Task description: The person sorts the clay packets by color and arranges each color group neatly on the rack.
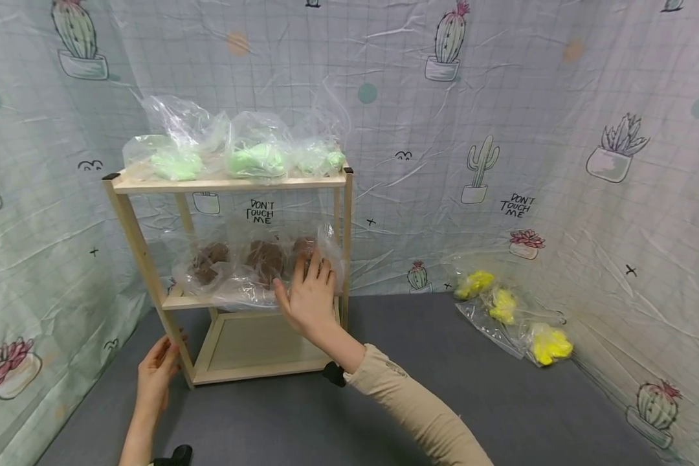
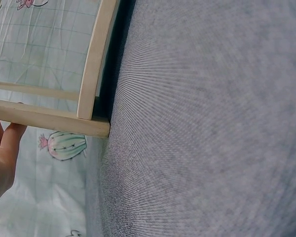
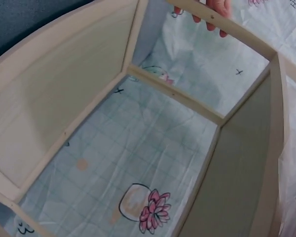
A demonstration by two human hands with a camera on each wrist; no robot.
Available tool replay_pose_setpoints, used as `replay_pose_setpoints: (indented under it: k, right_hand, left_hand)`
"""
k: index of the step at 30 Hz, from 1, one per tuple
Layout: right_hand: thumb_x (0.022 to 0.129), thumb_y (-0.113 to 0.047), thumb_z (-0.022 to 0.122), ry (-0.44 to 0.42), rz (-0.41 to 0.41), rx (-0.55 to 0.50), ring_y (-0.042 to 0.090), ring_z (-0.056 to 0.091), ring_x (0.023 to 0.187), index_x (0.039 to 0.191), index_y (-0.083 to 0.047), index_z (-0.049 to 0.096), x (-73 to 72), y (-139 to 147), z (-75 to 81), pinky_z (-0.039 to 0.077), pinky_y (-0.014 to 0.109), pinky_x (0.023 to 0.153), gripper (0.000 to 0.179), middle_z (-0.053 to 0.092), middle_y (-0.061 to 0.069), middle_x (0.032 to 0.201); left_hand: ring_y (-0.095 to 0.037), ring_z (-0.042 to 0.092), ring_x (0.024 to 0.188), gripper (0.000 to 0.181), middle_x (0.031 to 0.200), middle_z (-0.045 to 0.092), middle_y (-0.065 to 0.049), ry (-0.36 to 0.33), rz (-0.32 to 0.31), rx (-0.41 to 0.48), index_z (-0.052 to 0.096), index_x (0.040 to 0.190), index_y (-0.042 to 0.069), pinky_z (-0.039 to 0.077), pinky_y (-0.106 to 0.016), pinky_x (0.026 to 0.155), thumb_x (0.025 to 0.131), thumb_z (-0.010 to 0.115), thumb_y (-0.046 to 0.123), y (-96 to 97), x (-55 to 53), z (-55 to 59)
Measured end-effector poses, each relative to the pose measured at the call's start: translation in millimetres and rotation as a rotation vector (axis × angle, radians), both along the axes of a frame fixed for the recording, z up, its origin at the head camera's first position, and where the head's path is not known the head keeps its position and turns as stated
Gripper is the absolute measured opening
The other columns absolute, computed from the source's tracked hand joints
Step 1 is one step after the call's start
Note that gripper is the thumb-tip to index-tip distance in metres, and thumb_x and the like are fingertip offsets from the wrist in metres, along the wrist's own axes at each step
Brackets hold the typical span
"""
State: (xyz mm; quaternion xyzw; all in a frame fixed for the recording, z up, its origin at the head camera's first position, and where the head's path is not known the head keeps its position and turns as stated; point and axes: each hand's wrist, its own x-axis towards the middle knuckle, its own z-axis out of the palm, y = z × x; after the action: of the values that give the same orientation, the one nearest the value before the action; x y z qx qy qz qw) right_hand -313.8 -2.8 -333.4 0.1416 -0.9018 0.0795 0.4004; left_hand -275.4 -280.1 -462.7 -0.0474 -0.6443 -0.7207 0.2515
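Note:
A small wooden shelf rack [image 1: 142, 249] stands on the grey surface. My left hand [image 1: 153, 378] grips its left front post low down; in the right wrist view, several fingertips [image 3: 210, 25] curl over the post's inner side. On the middle shelf lie clear plastic bags with brown lumps: a left one [image 1: 208, 264], a middle one [image 1: 265, 260] and a right one [image 1: 305, 245]. My right hand [image 1: 313, 303] rests its outstretched fingers against the right bag, partly hiding it. The right hand itself is outside the right wrist view.
Clear bags with light green lumps [image 1: 259, 159] sit on the top shelf. To the right, clear bags with yellow lumps [image 1: 503, 305] lie on the grey surface [image 1: 419, 382] near the wall. Cactus-printed sheeting [image 1: 402, 213] surrounds the area. Below the brown lumps is a bottom panel [image 1: 256, 343].

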Motion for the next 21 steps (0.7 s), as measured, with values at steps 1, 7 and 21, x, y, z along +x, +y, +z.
replay_pose_setpoints:
  k: [1, 7, 21]
  right_hand:
    - [0.092, -0.052, 0.000, 0.018, 0.011, 0.001, 0.039, 0.039, 0.114, 0.131, -0.001, 0.039, 0.8, 1, 0.1, 0.034, 0.046, 0.089, 0.075, 0.034, 0.026, 0.134]
    - [0.095, -0.047, 0.007, 0.198, 0.123, 0.059, 0.038, 0.040, 0.117, 0.129, -0.002, 0.044, 14.2, 15, 2.5, 0.036, 0.045, 0.092, 0.067, 0.042, 0.022, 0.129]
    - [0.093, -0.033, 0.033, 0.305, 0.427, 0.133, 0.027, 0.045, 0.114, 0.123, -0.007, 0.052, 44.6, 106, -12.8, 0.036, 0.039, 0.089, 0.044, 0.050, 0.013, 0.124]
  left_hand:
    - [0.009, 0.057, 0.091, 0.032, 0.098, 0.063, 0.020, 0.000, 0.004, -0.005, 0.053, 0.122, 0.012, 0.044, -0.011, 0.065, 0.091, 0.048, 0.016, -0.1, -0.1, -0.4]
    - [0.009, 0.056, 0.091, 0.034, 0.097, 0.063, 0.021, -0.019, -0.001, 0.000, 0.050, 0.124, 0.007, 0.044, -0.011, 0.065, 0.091, 0.048, 0.016, 0.7, 0.5, 0.7]
    - [0.006, 0.058, 0.094, 0.040, 0.101, 0.063, 0.020, 0.042, -0.035, -0.028, 0.047, 0.128, 0.003, 0.045, -0.012, 0.067, 0.091, 0.050, 0.019, -8.6, -9.6, -12.7]
